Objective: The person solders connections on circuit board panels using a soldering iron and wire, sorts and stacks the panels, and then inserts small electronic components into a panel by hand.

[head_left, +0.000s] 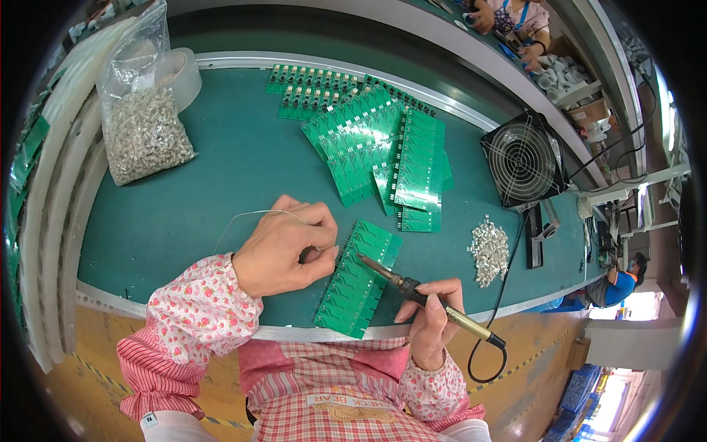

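My left hand (287, 250) is closed around a thin solder wire (248, 213), which loops back over my fingers, at the left edge of a green circuit board panel (352, 280) with pins along its side. My right hand (433, 320) grips a soldering iron (460, 322) with a dark-and-gold handle; its tip rests over that board near my left fingertips, and its black cord loops down and up to the right. Whether the tip touches a joint is too small to tell. A pile of small pale components (490, 250) lies right of the board.
Stacked green panels (420, 155) and panels with parts (309, 99) lie at the back of the green mat (162, 228). A bag of small parts (143, 136), tape roll (184, 79), black fan (521, 162) and pale curved racks (59, 184) surround them. Co-workers (515, 29) (618, 283) sit beyond.
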A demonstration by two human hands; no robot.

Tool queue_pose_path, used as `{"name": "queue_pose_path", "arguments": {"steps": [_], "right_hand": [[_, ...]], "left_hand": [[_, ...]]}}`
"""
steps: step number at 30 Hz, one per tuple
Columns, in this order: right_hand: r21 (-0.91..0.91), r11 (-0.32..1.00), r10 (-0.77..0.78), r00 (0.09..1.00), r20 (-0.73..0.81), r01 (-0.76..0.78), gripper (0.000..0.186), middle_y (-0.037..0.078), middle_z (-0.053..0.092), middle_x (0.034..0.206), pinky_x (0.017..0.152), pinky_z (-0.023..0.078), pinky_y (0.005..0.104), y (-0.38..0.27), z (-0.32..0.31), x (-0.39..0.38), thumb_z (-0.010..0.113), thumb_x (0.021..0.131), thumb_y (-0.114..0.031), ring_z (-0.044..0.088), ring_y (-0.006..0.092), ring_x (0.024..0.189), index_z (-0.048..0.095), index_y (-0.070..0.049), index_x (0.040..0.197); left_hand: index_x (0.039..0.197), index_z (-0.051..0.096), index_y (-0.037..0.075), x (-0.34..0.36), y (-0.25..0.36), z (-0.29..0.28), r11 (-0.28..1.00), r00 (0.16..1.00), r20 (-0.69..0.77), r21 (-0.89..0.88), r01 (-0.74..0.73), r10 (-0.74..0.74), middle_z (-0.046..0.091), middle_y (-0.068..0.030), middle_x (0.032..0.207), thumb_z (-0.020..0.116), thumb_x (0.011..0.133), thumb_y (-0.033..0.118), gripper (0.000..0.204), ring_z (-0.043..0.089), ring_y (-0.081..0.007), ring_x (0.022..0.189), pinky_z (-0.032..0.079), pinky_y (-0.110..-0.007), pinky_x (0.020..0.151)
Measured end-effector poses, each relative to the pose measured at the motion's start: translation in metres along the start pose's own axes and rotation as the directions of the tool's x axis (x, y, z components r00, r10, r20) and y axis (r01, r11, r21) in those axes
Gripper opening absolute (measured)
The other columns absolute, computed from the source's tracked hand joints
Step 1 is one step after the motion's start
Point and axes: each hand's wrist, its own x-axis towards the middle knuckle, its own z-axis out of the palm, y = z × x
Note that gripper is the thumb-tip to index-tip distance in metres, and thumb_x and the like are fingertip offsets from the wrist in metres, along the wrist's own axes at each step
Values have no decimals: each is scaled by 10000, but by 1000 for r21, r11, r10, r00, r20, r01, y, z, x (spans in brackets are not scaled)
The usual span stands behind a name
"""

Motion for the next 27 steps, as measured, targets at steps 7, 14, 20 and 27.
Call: {"name": "queue_pose_path", "arguments": {"steps": [7, 14, 20, 27], "right_hand": [[33, 999, -5, 998, 59, 3, 177, 144, 598, 835, 524, 483, 266, 1, 0, 1, 491, 948, -141, 586, 151, 566, 507, 31, 989], [31, 999, 24, 996, 83, -27, 159, 125, 605, 799, 532, 488, 262, 1, 1, 4, 494, 949, -123, 598, 143, 580, 511, 30, 992], [-21, 1000, -14, 993, 114, 16, 152, 128, 619, 782, 531, 498, 260, 1, 0, 2, 492, 945, -106, 613, 145, 586, 515, 38, 989], [-18, 1000, -13, 993, 118, 15, 149, 137, 627, 781, 534, 508, 261, 0, -1, 3, 494, 942, -97, 619, 147, 587, 515, 43, 988]], "left_hand": [[621, 514, 58, -1, 1, -2, 1000, 999, 42, -5, 3, -3, 525, -7, 715, 666, 751, 109, 206, 540, -191, 655, 368, -351, 768], [631, 519, 63, 0, 0, 0, 1000, 998, 57, 19, -19, 18, 521, 1, 722, 668, 754, 116, 201, 537, -182, 660, 362, -354, 773], [609, 499, 65, 0, 1, -1, 1000, 998, 58, -5, 20, -20, 519, 0, 726, 669, 758, 122, 233, 540, -187, 700, 357, -358, 774], [592, 478, 66, 0, -1, 2, 1000, 999, 48, 16, -15, 14, 525, -3, 742, 673, 746, 123, 255, 540, -192, 722, 352, -358, 765]]}}
